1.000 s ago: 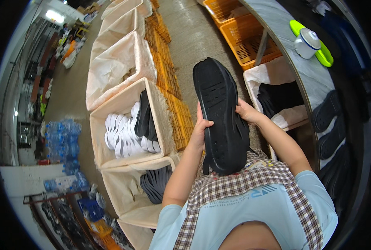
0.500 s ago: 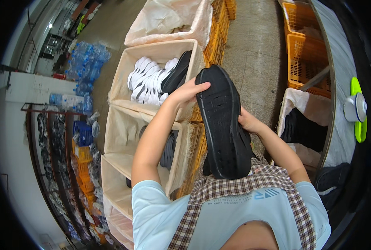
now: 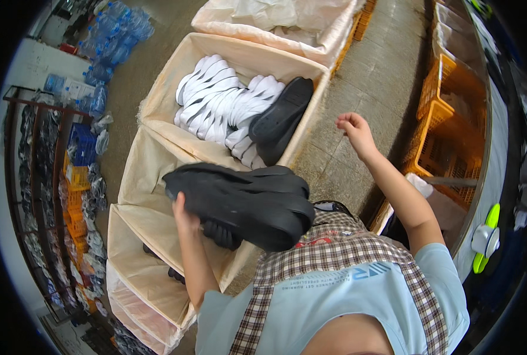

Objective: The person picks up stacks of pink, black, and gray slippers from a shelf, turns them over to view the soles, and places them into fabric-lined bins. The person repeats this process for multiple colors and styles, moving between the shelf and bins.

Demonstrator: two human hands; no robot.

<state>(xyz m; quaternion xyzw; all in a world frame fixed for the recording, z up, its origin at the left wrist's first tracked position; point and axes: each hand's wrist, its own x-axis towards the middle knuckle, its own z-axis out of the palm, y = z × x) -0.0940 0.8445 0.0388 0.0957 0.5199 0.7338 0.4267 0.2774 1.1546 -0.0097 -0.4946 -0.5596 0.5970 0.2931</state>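
My left hand [image 3: 185, 214] is closed round the end of a stack of black shoe soles [image 3: 246, 204], held tilted on its side over a cloth-lined bin [image 3: 134, 163]. The other end of the stack reaches close to my checked apron. My right hand [image 3: 358, 135] is raised over the aisle, its fingers curled in and nothing seen in them. In the farther lined bin [image 3: 163, 97], several white soles [image 3: 228, 106] lie in overlapping rows. Black soles [image 3: 281, 118] lean at that bin's right side. Partly hidden below the held stack are more dark soles [image 3: 221, 235].
Another lined bin [image 3: 263, 15] stands farthest off in the row, and one more [image 3: 124, 236] stands nearer. Orange crates [image 3: 429, 142] stand beneath a table at the right. At the left are a shelf rack [image 3: 38, 177] and blue water bottles [image 3: 112, 35].
The black soles have swung left from in front of me, over the bins, and turned sideways. My right hand has let go and moved up, away from them. The view has shifted toward the bins.
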